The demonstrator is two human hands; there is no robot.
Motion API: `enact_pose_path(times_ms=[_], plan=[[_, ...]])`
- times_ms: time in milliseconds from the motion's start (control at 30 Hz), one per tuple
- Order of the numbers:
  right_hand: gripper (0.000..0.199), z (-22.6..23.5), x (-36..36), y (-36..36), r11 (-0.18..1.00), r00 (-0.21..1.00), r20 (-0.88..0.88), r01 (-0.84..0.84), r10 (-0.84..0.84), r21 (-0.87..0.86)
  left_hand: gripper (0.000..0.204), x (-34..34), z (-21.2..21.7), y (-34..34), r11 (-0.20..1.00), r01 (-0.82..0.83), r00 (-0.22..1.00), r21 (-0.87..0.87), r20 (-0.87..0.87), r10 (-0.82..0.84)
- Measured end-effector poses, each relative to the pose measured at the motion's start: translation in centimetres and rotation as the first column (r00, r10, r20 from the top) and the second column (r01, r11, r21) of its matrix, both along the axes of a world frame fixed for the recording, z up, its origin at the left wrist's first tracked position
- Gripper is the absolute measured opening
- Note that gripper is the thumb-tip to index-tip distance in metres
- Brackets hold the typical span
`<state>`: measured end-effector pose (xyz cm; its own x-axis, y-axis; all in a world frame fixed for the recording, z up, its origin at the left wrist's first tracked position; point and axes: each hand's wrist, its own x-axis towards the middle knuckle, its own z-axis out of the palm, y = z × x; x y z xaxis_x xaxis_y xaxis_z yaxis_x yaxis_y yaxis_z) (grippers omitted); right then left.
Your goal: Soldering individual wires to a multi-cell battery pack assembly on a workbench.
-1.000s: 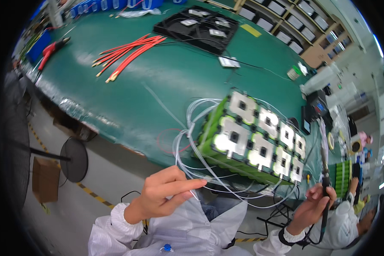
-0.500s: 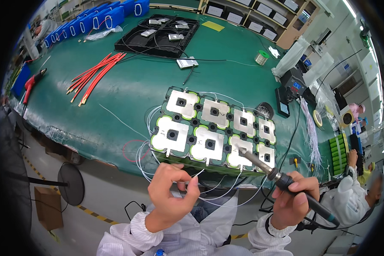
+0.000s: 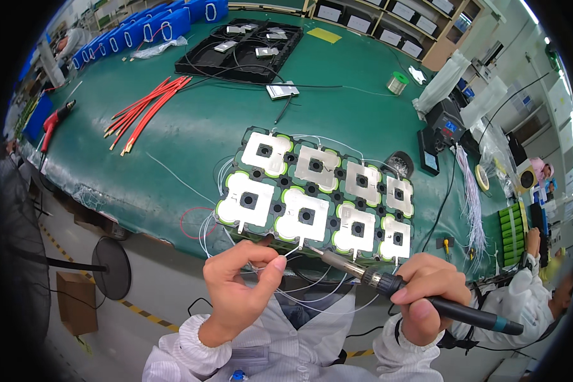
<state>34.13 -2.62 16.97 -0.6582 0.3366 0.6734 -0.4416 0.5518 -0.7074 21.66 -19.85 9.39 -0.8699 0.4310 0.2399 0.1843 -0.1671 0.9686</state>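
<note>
left hand [image 3: 239,290]: hovering at the near edge of the counter, fingers pinched together on a thin white wire [image 3: 291,253], steadying its end close to the iron's tip so the end is not drifting.
right hand [image 3: 424,298]: fingers clamped round the grip of a black-handled soldering iron with a teal end [image 3: 401,290], held like a pen, low and slanted, so the metal tip is reaching left toward the wire end.
iron tip: sitting just beside the near edge of the pack, near a nickel tab; actual contact too small to tell.
pack: green battery pack with silver nickel plates on top [image 3: 315,194] lying flat at the near middle of the green mat-covered counter [image 3: 197,127], pulled close to the edge so both hands are reaching it easily.
loose leads: more white wires looping off the pack's near and left sides, hanging over the counter edge.
red cables: bundle of red cables [image 3: 145,109] lying far left, well apart from the pack.
black tray: black plastic tray with parts [image 3: 239,48] at the far side.
station: black soldering station [image 3: 440,130] to the far right, near the pack.
solder spool: small spool [image 3: 398,81] far right.
other person: someone in white at the right edge, not touching this work.
</note>
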Motion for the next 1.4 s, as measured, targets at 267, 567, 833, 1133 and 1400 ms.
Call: enact_pose_path(times_ms=[267,567,833,1133,1400], plan=[[0.022,-0.4,-0.5,0.7,0.999,0.999,0.041,-0.031,0.030,0.013,0.003,-1.7,0.8,0.0,0.982,0.126,0.980,-0.140,-0.136,-0.145],[0.023,-1.0,-0.9,0.5,0.999,0.999,0.037,-0.034,0.033,0.013,0.006,-2.2,0.3,-0.2,0.984,0.145,0.971,-0.106,-0.178,-0.162],[0.022,-1.0,-1.2,0.4,0.998,0.997,0.046,-0.055,0.054,0.022,0.007,-2.1,0.4,-0.4,0.985,0.151,0.974,-0.087,-0.157,-0.163],[0.022,-1.0,-1.2,0.5,0.996,0.996,0.053,-0.070,0.067,0.050,0.007,-2.1,0.0,-0.3,0.986,0.146,0.975,-0.083,-0.158,-0.157],[0.023,-0.8,-1.2,0.3,0.997,0.996,0.073,-0.060,0.057,0.048,0.008,-2.0,0.0,-0.2,0.987,0.139,0.976,-0.081,-0.156,-0.150]])
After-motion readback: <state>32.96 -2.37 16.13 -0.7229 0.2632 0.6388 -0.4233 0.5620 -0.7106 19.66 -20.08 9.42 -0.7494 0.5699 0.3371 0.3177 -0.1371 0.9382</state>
